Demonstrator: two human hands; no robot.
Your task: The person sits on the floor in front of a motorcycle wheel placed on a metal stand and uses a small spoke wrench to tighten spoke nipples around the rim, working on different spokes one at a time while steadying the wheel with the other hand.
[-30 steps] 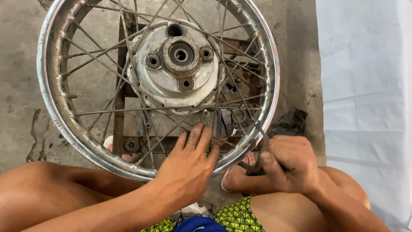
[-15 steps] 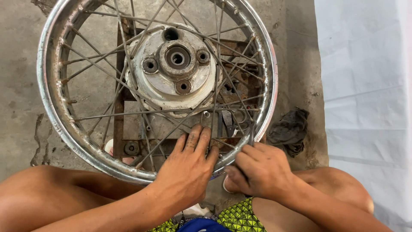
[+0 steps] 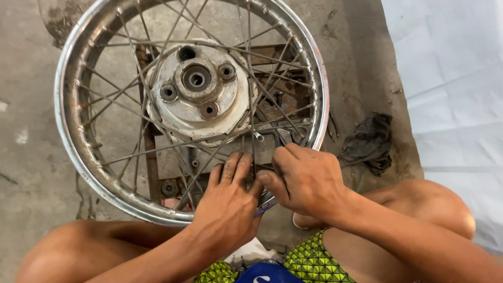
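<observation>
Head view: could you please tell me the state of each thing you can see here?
Wheel: lying flat on a rusty metal frame, no tyre on the rim.
Hub: bare, centre hole open.
Spokes: in place, laced from hub to rim.
Left hand: palm down on the spokes near the rim, fingers spread.
Right hand: fingers curled at a spoke by the rim.
Rag: crumpled on the concrete floor.
</observation>
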